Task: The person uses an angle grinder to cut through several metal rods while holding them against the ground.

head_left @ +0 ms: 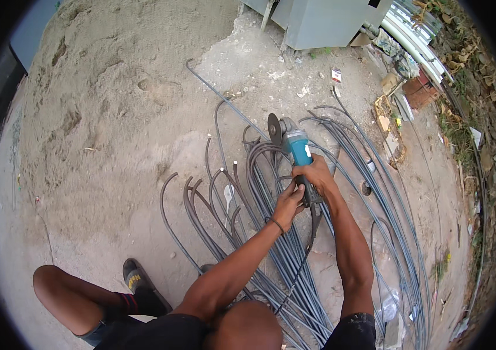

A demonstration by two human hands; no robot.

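Left hand (287, 206) gripping teal angle grinder (299, 150) at its dark rear | right hand (316, 174) clasped farther forward | grinder over hook-ended rebars (290, 265) | cutting disc (274, 129) far end | sand (125, 52) left | grey metal box (329, 24) beyond

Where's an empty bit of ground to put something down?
The biggest bare patch is the sandy ground at left, between the sand mound and the sandal, with rebar bordering its right. It's crowded below the angle grinder, where bars lie bundled, and down the right side.
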